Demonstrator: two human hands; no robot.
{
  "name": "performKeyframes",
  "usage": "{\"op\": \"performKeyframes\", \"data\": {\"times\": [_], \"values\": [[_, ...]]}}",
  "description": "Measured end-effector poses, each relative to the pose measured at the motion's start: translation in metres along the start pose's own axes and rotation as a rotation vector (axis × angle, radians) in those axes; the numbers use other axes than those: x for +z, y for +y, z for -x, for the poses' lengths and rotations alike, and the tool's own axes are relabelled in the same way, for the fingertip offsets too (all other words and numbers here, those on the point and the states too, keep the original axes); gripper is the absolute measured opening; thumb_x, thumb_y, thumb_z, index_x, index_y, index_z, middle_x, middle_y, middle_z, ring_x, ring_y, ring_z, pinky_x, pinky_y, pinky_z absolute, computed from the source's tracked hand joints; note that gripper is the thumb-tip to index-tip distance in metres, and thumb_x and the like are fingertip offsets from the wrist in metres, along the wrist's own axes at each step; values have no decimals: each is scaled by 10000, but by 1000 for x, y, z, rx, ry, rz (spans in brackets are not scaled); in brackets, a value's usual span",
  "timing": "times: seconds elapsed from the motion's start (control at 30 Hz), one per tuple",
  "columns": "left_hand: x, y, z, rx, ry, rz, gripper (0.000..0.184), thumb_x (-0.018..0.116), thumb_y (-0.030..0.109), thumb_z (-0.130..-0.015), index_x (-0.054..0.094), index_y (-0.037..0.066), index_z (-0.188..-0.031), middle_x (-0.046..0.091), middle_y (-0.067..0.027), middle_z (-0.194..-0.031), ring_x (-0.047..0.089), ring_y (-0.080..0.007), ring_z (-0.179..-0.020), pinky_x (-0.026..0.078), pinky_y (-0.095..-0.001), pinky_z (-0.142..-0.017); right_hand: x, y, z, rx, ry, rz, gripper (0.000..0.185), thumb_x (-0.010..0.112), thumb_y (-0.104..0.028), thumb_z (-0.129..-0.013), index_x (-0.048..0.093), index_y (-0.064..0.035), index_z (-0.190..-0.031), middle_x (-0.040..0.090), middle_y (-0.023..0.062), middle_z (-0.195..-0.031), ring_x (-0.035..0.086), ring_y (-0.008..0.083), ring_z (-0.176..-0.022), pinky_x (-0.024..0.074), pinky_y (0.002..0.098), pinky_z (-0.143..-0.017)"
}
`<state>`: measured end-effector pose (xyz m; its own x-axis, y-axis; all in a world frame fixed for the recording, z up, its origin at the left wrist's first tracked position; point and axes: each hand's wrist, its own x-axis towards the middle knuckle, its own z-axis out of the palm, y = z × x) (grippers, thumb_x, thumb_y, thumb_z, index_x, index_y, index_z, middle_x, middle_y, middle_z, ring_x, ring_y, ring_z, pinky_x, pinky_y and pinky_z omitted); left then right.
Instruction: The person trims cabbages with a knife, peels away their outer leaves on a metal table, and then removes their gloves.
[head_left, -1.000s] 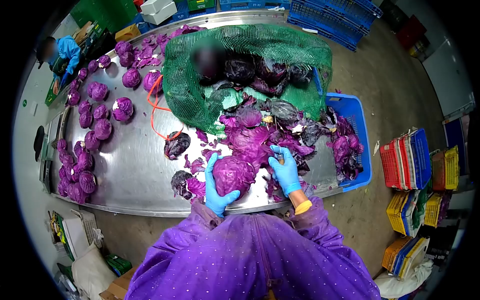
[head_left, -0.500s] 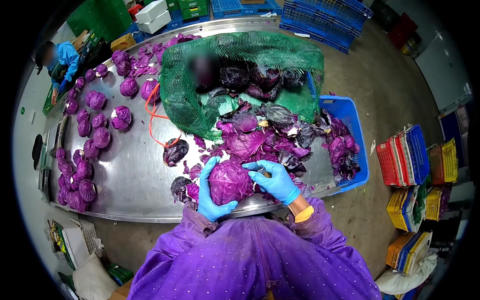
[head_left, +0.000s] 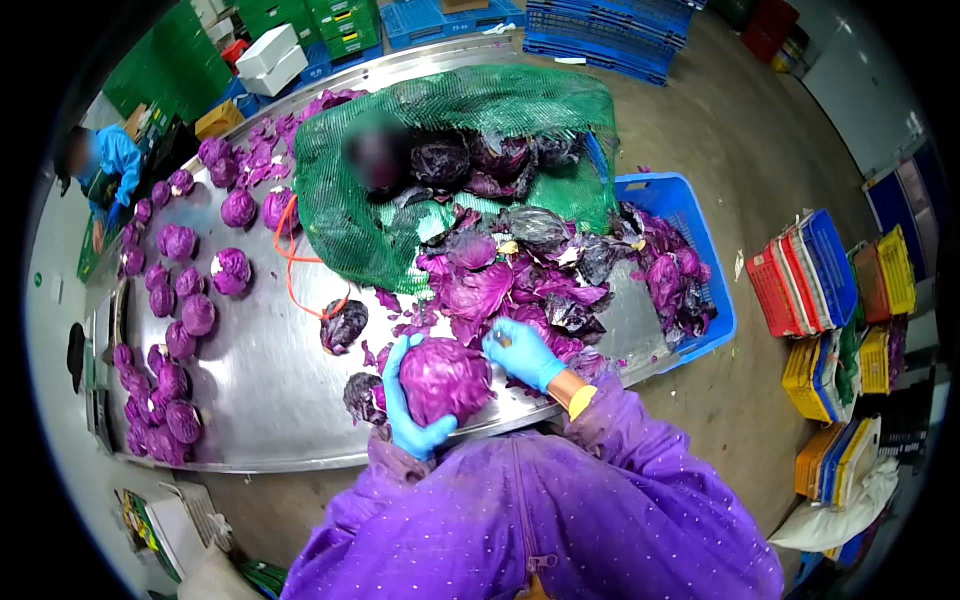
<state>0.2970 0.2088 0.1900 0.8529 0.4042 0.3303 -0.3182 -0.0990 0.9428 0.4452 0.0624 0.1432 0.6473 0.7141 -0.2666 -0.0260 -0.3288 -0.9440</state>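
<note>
My left hand (head_left: 408, 405), in a blue glove, is wrapped round the left side and underside of a red cabbage (head_left: 445, 380) at the table's near edge. My right hand (head_left: 525, 354), also gloved in blue, is closed just right of the cabbage, apart from it. In its fist is a small brown-handled tool (head_left: 503, 340); most of it is hidden by the fingers. Loose purple leaves (head_left: 480, 292) are heaped just beyond both hands. Two dark, untrimmed cabbages (head_left: 345, 327) lie to the left of my left hand.
A green mesh sack (head_left: 350, 235) with dark cabbages inside lies across the metal table (head_left: 270, 385). An orange cord (head_left: 291, 245) trails from it. Many bright cabbages (head_left: 198, 314) sit at left. A blue crate (head_left: 722, 300) of leaves stands right. A person in blue (head_left: 120, 160) is at far left.
My right hand has drawn back from the cabbage's right side, still gripping the tool. The left hand keeps hold of the cabbage. The whole view has shifted slightly.
</note>
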Motion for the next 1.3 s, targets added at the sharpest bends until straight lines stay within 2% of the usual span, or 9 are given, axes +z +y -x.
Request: {"op": "performKeyframes", "data": {"times": [0.1,0.17,0.3,0.43,0.67,1.07,1.17,1.2,1.3], "values": [[9,17,-15,103,15,33,1043,772,329,-600,182,-2,-1393,303,-186,-1375,362,-300,-1254,278,-417,-1062,26,77,-15,-75,64,-59,144,574,-159,-830,561,-30,-894,570,59,-755,481,132,-540,431,283,-527],[6,18,-21,88,46,50,1037,772,327,-605,184,-3,-1393,298,-187,-1379,356,-301,-1260,274,-421,-1064,-4,-14,4,263,-53,-420,215,571,-139,-837,555,-36,-1025,572,24,-805,469,89,-476,417,238,-447],[-7,13,-20,47,30,-33,1045,786,348,-608,190,-1,-1392,297,-190,-1387,343,-297,-1273,266,-423,-1069,-34,-82,10,83,-285,-552,459,562,-128,-865,446,-8,-1292,548,131,-1243,470,34,-490,385,171,-428],[-6,16,-20,40,-19,-69,1051,789,365,-602,197,0,-1389,302,-190,-1384,339,-305,-1276,263,-427,-1070,-30,-102,15,171,-341,-411,403,586,-174,-876,510,-55,-1254,549,-13,-835,445,25,-518,363,181,-424],[-8,24,-18,-49,-115,51,1078,802,337,-568,200,-11,-1393,320,-191,-1367,366,-293,-1257,283,-422,-1061,-43,-96,21,204,-431,-277,366,622,-222,-863,573,-77,-1195,534,-39,-683,445,26,-488,362,183,-432],[-3,26,-18,-3,-134,-25,1066,784,310,-554,208,-30,-1384,336,-196,-1360,372,-292,-1258,264,-409,-1070,-16,-56,19,89,-132,-449,177,561,-102,-863,574,-20,-1020,509,-20,-661,441,40,-463,369,205,-407],[6,38,-22,16,-165,36,1084,783,306,-550,183,-24,-1392,327,-196,-1368,370,-292,-1260,264,-407,-1070,4,-14,-1,-37,-93,-387,139,547,-89,-854,594,-27,-970,522,-6,-651,444,52,-438,366,218,-390],[13,41,-24,0,-147,172,1119,792,323,-552,145,-21,-1398,328,-198,-1361,381,-292,-1251,290,-423,-1061,25,38,-18,-345,167,-186,120,540,-97,-849,603,-31,-925,545,9,-657,438,69,-401,357,234,-369],[39,67,-32,-372,305,377,1139,801,360,-562,126,-9,-1402,334,-199,-1348,395,-304,-1236,328,-440,-1041,-11,-17,11,330,-32,-269,234,553,-132,-850,586,-29,-1057,618,44,-801,484,67,-476,376,229,-374]]}}
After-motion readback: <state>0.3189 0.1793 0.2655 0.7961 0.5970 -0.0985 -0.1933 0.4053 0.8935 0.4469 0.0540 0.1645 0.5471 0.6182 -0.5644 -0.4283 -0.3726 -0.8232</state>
